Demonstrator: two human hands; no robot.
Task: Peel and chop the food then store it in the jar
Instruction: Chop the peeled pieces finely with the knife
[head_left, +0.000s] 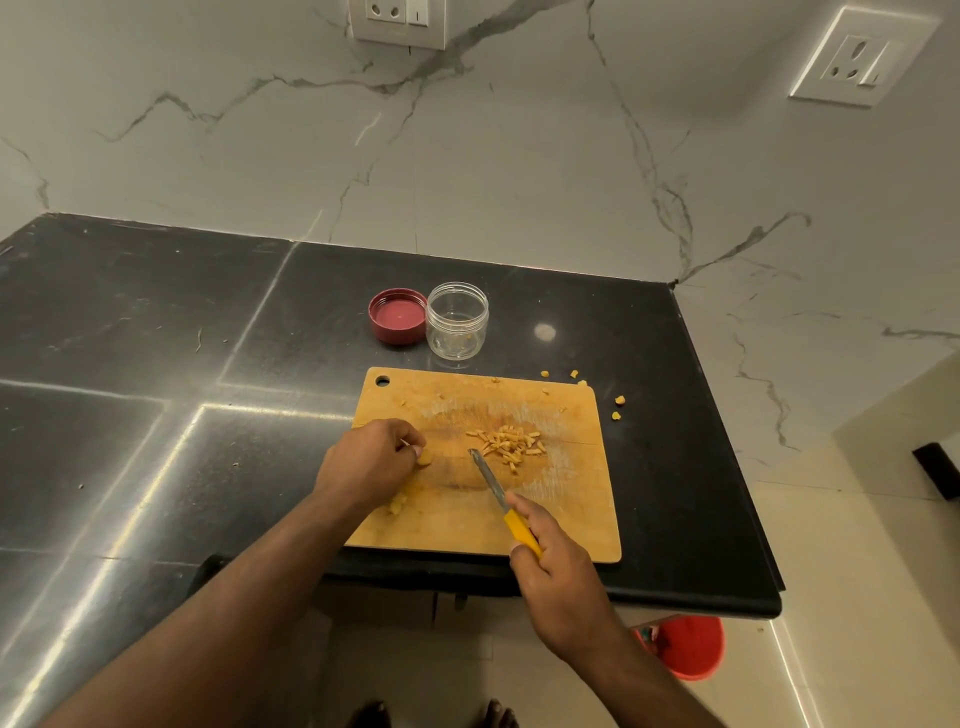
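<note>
On the wooden cutting board (571, 519), near its middle, lies a small heap of chopped yellow food (506, 444), cut into short sticks. The tip of the knife (491, 480) sits just at the heap's near left edge, blade slanting back toward the right hand (558, 577). That hand's fingers are curled tight round the yellow handle, the forefinger reaching forward to where the blade begins.

The left hand (363, 462) rests on the board's left side, well apart from the heap. Its fingers are bent together, the fingertips pinching or pressing a small unchopped piece (425, 458) against the board; which of the two I cannot tell. Another yellow chunk (397, 504) lies beside the left wrist, near the board's left edge.

Beyond the board's far edge, on the dark countertop (156, 338), the clear jar (457, 320) stands upright and open, with a few yellow bits at its bottom. Its red lid (397, 316) lies upside down just beside it, on the left. Several stray bits (618, 408) are scattered on the counter past the board's far right corner.

An orange bucket (688, 647) stands on the floor below the counter's edge.
</note>
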